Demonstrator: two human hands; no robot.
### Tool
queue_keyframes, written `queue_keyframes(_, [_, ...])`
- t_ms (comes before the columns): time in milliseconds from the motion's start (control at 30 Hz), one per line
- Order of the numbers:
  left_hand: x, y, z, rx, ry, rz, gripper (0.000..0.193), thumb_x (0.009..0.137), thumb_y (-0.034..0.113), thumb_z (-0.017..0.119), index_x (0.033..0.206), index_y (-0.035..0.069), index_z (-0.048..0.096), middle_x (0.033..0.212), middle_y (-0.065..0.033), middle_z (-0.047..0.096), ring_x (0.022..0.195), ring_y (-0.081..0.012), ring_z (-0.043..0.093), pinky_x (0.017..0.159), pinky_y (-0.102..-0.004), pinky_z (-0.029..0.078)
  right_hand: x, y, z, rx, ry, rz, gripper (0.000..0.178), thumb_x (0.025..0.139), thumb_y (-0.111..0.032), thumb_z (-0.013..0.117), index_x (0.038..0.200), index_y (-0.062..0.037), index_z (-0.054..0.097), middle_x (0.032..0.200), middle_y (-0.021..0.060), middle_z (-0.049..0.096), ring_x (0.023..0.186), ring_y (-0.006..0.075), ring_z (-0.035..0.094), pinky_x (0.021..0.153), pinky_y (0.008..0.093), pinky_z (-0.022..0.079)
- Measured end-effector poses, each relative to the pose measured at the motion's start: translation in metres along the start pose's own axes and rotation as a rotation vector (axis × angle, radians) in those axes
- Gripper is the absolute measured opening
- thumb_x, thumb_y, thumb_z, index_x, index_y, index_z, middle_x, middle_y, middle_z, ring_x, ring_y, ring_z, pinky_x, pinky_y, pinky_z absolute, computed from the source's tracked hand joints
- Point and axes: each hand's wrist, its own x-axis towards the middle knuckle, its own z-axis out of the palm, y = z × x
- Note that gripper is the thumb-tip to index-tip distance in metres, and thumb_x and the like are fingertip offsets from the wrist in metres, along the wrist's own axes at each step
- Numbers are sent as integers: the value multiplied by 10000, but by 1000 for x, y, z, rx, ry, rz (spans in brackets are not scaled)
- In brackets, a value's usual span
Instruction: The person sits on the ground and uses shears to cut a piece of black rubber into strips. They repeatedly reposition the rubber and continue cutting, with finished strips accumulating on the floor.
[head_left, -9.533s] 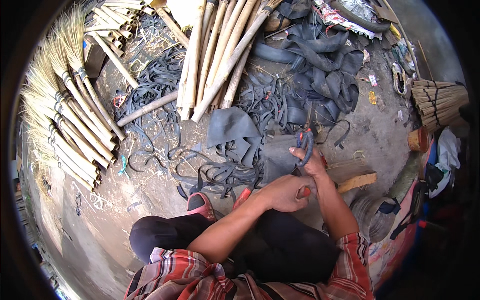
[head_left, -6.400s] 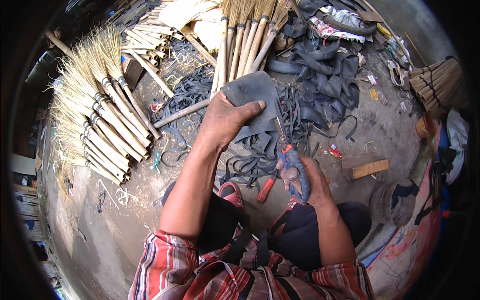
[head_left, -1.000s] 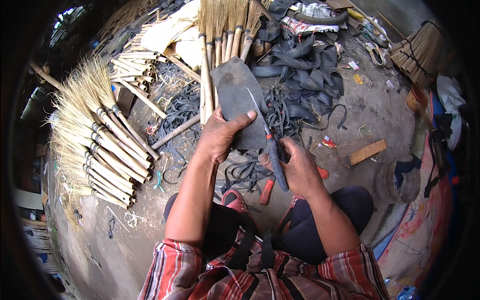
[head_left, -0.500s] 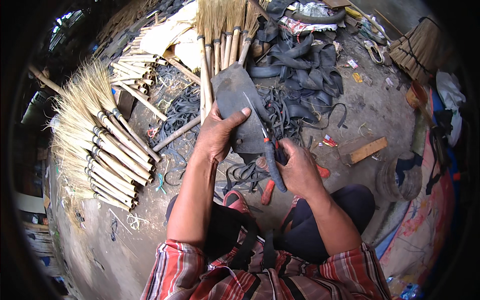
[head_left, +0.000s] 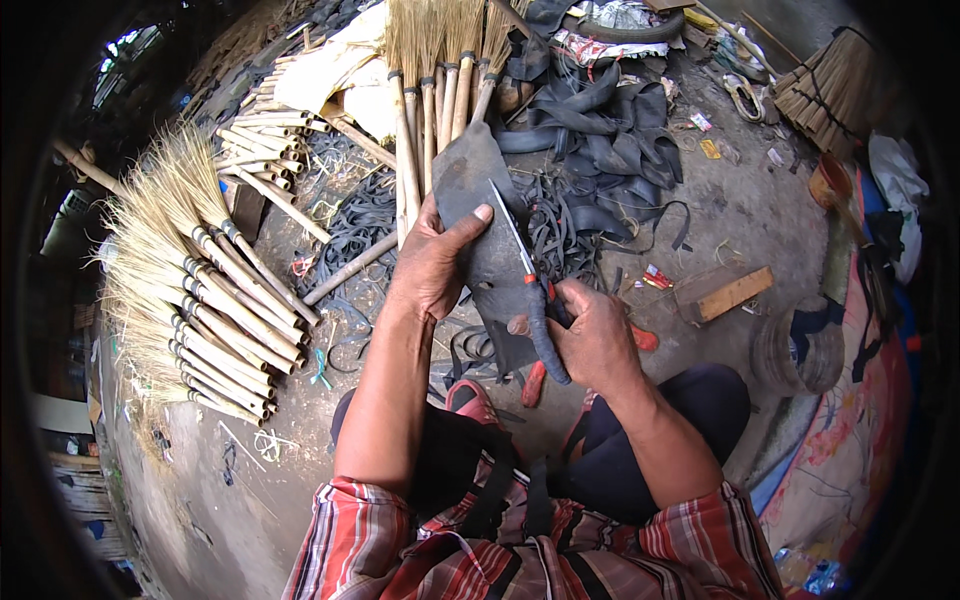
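My left hand [head_left: 437,255] is closed on a dark rubber sheet [head_left: 467,175], its thumb lying across the face. The sheet tapers at the top, and a lower part hangs down toward my knees. In my right hand [head_left: 595,335] is a pair of scissors [head_left: 545,335] with dark wrapped handles and red near the pivot. Their pale blades slant up and left over the right part of the sheet. Whether the blades are apart is hard to make out. Below the hands, a red-handled tool [head_left: 534,384] lies on the floor by my shoe.
Finished-looking straw brooms [head_left: 220,300] lie in a row at left. More brooms [head_left: 445,70] and a stack of bamboo handles [head_left: 265,140] are beyond. Rubber strips [head_left: 365,215] and inner-tube pieces [head_left: 600,130] cover the floor ahead. At right are a wooden block [head_left: 735,293] and a round container [head_left: 800,350].
The rubber sheet has turned a little, and its lower part now hangs farther down beside the scissors. Both hands stay in nearly the same place.
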Motion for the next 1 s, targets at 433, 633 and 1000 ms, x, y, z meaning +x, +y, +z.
queue_keyframes(433, [-7, -9, 9, 280, -14, 13, 637, 901, 53, 779, 1454, 5, 466, 1251, -125, 670, 1088, -207, 679, 959, -358, 573, 6, -4, -11, -145, 140, -79, 574, 764, -506, 890, 878, -12, 622, 652, 135, 627, 587, 311, 621, 615, 429, 477])
queue_keyframes(633, [-3, -6, 4, 174, 45, 24, 606, 912, 64, 777, 1437, 4, 481, 1239, -118, 675, 1064, -206, 687, 960, -362, 570, 3, -9, -5, -100, 80, 27, 630, 775, -584, 852, 844, 7, 647, 615, 181, 609, 591, 369, 656, 582, 446, 480])
queue_keyframes(1000, [-14, -7, 9, 388, -17, 4, 583, 911, 97, 788, 1419, -1, 518, 1218, -105, 695, 1043, -177, 681, 948, -321, 553, 10, 0, 0, -239, 214, -137, 617, 775, -557, 855, 934, 4, 654, 707, 222, 669, 652, 416, 669, 652, 485, 507])
